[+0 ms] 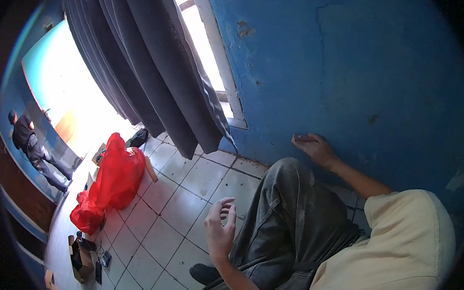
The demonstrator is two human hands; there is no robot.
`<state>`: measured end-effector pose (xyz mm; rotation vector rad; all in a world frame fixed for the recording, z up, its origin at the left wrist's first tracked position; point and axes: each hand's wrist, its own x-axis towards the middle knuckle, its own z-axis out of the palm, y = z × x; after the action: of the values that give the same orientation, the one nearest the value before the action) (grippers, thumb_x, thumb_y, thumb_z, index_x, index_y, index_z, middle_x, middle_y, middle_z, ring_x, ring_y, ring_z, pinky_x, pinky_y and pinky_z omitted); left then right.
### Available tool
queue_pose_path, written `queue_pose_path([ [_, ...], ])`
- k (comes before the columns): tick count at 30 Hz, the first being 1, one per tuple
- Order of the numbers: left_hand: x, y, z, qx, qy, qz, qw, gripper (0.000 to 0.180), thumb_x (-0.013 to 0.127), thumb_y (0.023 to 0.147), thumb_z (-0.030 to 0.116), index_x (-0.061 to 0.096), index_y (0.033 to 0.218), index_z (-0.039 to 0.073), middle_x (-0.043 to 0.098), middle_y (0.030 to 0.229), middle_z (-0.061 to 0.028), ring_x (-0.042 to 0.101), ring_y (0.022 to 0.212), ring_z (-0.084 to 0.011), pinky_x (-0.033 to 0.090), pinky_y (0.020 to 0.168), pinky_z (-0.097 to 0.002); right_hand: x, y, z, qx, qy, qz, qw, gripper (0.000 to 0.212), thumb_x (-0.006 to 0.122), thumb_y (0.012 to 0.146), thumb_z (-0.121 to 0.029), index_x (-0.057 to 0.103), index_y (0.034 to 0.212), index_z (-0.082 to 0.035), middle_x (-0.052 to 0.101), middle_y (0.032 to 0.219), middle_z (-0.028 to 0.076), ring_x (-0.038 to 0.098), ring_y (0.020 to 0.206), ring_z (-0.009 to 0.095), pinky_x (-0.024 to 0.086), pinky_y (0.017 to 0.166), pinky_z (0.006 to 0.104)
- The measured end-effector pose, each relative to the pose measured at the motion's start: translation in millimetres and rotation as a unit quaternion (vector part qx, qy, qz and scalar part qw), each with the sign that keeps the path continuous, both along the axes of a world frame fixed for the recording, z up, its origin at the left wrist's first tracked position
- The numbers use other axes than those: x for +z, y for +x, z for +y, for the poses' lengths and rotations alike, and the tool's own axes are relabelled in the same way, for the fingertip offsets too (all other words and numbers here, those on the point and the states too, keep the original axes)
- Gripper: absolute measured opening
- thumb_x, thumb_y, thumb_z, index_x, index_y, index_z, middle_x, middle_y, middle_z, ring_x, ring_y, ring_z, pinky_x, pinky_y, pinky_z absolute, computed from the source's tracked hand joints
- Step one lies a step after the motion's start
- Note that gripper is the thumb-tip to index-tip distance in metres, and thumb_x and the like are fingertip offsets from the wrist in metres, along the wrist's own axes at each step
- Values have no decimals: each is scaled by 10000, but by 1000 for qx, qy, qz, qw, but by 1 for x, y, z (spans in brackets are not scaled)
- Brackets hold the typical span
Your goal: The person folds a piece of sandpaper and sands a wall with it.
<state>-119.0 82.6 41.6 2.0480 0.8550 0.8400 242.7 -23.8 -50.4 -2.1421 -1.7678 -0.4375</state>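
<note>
My right hand is closed on a small brownish block, holding it at the blue wall. Whether the block touches the paint I cannot tell. The block's exact kind does not show, as my fingers cover part of it. My left hand is raised over the tiled floor beside my bent knee. Its fingers are loosely curled, the thumb stands apart, and nothing is in it. Chipped spots and a thin crack mark the wall above my right hand.
A dark curtain hangs by the window frame. Red plastic bags lie on the floor to the left, near an open cardboard box and a dark phone-like slab. Another person stands by the far wall.
</note>
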Motion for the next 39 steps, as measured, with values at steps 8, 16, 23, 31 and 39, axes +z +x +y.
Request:
queue_pose_path([
  [8,-6,-7,8,16,-20,4,1000,165,547,845,76,609,990,28,632,844,-123,618,764,-195,484,683,-303,131,-4,15,-68,153,-235,958,570,416,828,34,367,1370,-136,447,1361,11,445,1230,160,221,1093,410],
  [16,-9,0,4,-7,-12,6,1000,165,554,844,88,611,983,18,637,846,-122,618,760,-192,477,681,-303,31,2,21,-92,82,-323,939,536,411,816,-17,421,1341,-119,444,1365,14,455,1212,119,218,1082,332],
  [23,-4,-6,4,-8,-9,11,1000,186,570,845,120,619,1006,39,643,842,-117,629,792,-199,499,702,-318,43,-8,17,23,44,-58,997,559,409,807,46,415,1338,-127,465,1343,29,444,1230,169,204,1103,394],
  [31,-7,-5,7,7,-29,45,999,176,548,846,100,613,992,27,642,864,-122,622,779,-204,472,713,-313,102,4,18,-49,170,-199,964,545,390,837,58,380,1354,-115,471,1332,57,465,1212,201,260,1082,411],
  [39,-2,-4,2,-6,-12,28,1000,168,546,846,94,616,979,20,643,858,-118,623,774,-202,475,705,-316,4,-4,1,43,-21,-17,999,495,348,876,21,387,1350,-115,421,1379,35,394,1272,159,240,1093,390],
])
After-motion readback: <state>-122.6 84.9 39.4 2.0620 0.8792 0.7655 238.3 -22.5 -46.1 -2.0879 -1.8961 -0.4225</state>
